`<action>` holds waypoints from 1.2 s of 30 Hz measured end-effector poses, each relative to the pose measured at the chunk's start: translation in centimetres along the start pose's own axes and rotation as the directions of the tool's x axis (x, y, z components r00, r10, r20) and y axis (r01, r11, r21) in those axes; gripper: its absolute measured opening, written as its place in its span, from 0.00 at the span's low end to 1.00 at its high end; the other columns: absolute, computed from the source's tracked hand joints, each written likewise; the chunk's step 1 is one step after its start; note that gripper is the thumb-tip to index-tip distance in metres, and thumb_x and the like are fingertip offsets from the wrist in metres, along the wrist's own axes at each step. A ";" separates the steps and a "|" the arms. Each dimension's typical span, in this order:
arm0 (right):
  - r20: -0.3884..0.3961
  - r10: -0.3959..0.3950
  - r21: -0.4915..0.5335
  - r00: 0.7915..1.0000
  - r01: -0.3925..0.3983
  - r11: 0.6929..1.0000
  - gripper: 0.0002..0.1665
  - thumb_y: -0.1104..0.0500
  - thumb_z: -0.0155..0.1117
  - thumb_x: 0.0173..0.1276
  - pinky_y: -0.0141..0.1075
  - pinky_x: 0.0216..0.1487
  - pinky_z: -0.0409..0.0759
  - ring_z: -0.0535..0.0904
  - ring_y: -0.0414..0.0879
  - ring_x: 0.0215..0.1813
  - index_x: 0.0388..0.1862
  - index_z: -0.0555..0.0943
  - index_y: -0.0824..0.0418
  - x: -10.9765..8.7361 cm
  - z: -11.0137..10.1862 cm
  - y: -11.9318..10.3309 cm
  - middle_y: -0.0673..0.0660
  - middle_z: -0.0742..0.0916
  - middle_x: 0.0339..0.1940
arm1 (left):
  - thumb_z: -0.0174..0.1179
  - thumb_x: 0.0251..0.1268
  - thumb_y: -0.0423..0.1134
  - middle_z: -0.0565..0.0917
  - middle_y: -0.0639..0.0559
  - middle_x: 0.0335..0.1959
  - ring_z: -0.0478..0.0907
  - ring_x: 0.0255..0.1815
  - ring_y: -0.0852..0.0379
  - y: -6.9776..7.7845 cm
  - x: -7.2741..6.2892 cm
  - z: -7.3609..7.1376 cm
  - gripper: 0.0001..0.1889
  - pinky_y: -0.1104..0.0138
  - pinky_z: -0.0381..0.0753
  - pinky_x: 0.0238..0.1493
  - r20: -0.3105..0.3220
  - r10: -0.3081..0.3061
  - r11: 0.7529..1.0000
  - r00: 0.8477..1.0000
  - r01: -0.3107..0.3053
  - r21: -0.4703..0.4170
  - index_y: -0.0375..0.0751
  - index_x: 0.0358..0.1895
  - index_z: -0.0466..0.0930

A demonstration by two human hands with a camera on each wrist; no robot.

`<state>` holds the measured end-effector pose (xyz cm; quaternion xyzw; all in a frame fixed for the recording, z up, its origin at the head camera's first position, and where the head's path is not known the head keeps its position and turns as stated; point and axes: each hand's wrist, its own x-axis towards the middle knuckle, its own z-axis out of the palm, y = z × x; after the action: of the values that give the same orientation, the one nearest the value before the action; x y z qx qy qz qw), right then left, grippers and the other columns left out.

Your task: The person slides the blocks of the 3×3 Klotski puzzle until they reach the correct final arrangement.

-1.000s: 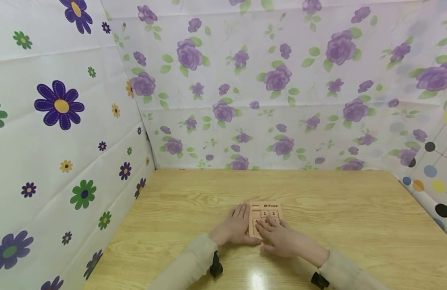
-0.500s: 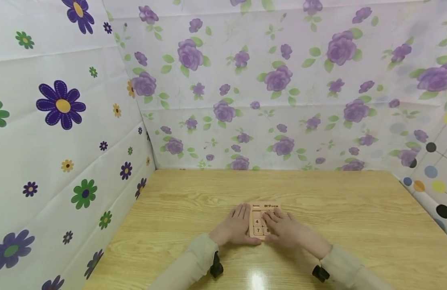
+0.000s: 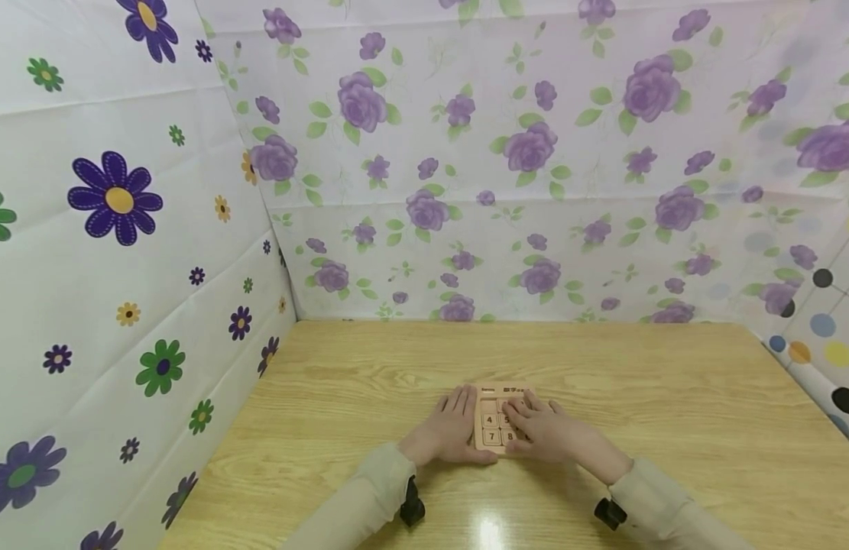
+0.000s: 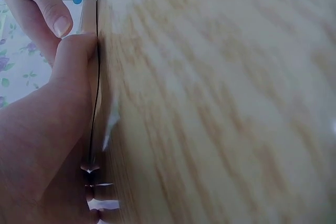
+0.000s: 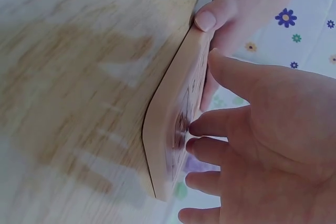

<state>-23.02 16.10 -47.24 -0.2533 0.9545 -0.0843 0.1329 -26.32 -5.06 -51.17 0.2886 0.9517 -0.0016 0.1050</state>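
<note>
A wooden number slide puzzle [image 3: 496, 386] lies flat on the table between my hands. Tile 4 [image 3: 489, 420], tile 7 [image 3: 491, 437] and tile 8 [image 3: 510, 437] show; the top left slot [image 3: 489, 406] holds no tile. My left hand [image 3: 452, 433] braces the puzzle, straight fingers along its left side and thumb along its near edge. Extended, my right hand [image 3: 555, 437] has its fingertips over the upper middle tiles and covers the right part. In the right wrist view, its fingertips [image 5: 195, 128] touch the tile face, with its thumb near the left thumb [image 5: 206, 20].
The wood-grain table [image 3: 355, 382] reaches back to a flowered cloth wall [image 3: 479, 252]. A second flowered cloth [image 3: 101, 283] hangs at the left, and a dotted one [image 3: 833, 328] at the right. Black camera mounts [image 3: 412, 504] sit at both wrists.
My right hand has moved up and right over the puzzle, from tiles 4 and 5 towards the top row. Tiles 4, 7 and 8 have come into sight. My left hand stays put.
</note>
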 end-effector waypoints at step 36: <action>-0.013 0.006 -0.013 1.000 -0.007 1.000 0.46 0.36 0.52 0.70 0.66 0.74 0.50 0.50 0.64 0.79 0.76 0.57 0.62 0.6 0.9 -1.1 0.64 0.62 0.77 | 0.46 0.54 0.79 0.41 0.38 0.80 0.39 0.81 0.46 -0.1 -0.1 0.1 0.63 0.53 0.52 0.79 0.009 -0.004 1.000 1.000 0.004 0.018 0.33 0.77 0.34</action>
<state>-22.72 14.75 -47.92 -0.2505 0.9567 -0.0790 0.1255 -26.26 -5.16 -51.21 0.2874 0.9518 -0.0115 0.1067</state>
